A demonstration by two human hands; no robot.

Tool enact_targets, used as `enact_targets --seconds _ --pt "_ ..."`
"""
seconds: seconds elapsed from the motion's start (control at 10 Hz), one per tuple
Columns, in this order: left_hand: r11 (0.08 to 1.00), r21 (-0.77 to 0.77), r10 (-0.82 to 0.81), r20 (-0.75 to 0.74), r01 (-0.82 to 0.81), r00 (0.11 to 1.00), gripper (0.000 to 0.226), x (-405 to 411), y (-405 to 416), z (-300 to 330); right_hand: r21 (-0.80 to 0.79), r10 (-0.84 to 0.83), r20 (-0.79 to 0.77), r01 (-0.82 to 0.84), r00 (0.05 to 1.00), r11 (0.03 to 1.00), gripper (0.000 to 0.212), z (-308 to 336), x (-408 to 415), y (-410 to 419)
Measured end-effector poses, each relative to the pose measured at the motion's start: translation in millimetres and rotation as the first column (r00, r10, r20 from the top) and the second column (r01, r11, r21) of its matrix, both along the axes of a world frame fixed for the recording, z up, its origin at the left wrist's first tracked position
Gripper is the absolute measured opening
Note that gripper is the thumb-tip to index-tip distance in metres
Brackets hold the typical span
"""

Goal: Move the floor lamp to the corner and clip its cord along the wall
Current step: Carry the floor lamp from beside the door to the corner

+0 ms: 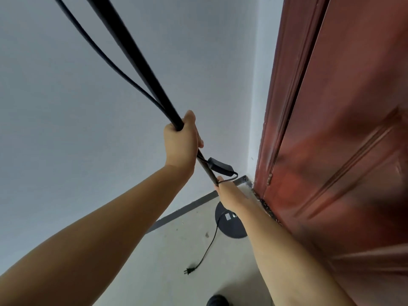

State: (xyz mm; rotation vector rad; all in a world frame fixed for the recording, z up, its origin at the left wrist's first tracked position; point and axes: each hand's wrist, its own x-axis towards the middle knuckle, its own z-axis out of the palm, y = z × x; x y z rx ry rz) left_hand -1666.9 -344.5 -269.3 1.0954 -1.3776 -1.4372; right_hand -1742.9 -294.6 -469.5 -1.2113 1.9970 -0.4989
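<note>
Left hand [181,142] and right hand [229,195] both clasped around floor lamp pole [132,56]; plug [188,271] on floor [172,250]

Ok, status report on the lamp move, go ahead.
Left hand and right hand both gripping the lamp pole. Round base near the corner by the red door. Cord loose on the floor, plug unplugged, nothing clipped.
</note>
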Motion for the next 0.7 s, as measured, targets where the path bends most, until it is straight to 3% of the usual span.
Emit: enact_targets --seconds 0.1,0.2,0.3,0.4,0.5,0.7 --pt "0.998 0.019 0.065 -0.020 -0.065 0.998 0.061 26.3 2.7 8.0 0.085 0.036 -0.005 -0.036 0.999 0.996 0.026 6.3 20.3 0.8" --pt "0.995 0.017 0.103 -0.048 -0.102 0.994 0.059 48.7 5.3 35.3 0.101 -0.132 0.228 0.112 0.965 0.989 0.033 31.4 40.0 2.2" --pt "0.991 0.011 0.134 -0.062 -0.134 0.989 0.058 70.4 4.0 73.8 0.082 -0.077 0.211 0.061 0.974 0.995 0.039 73.2 62.6 4.1" --pt "0.985 0.005 0.171 -0.069 -0.171 0.983 0.059 94.6 8.1 113.5 0.078 0.001 0.191 -0.016 0.982 0.997 0.029 105.0 84.0 6.4" --pt "0.978 0.008 0.210 -0.067 -0.210 0.975 0.059 122.2 17.6 150.6 0.089 0.009 0.274 -0.035 0.962 0.995 0.027 147.2 111.2 14.3" --pt "0.945 0.009 0.327 -0.081 -0.327 0.942 0.057 192.9 44.1 228.8 0.057 0.305 0.189 -0.321 0.933 0.945 0.022 230.3 172.3 32.5"
